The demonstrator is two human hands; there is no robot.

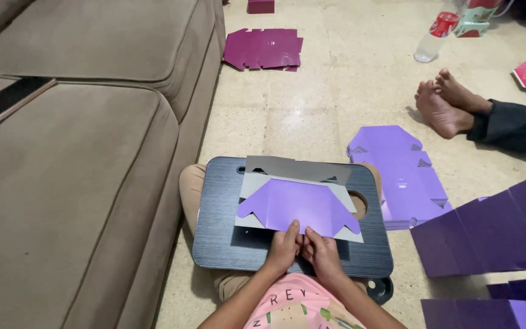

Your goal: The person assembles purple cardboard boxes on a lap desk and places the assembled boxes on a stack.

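A flat purple cardboard box blank [296, 204] with a grey underside lies on a dark lap tray [220, 237] across my knees. Its purple flap is folded up over the grey panel. My left hand [283, 248] and my right hand [322, 251] sit side by side at the blank's near edge, fingers pressing down on the fold. Both hands touch the cardboard at its bottom middle.
A brown sofa [68, 152] with a phone [8, 100] on it fills the left. More purple blanks [406, 176] lie on the tiled floor to the right, magenta blanks [263, 49] farther off. Another person's bare feet [442, 100] rest at right, near a plastic bottle [433, 36].
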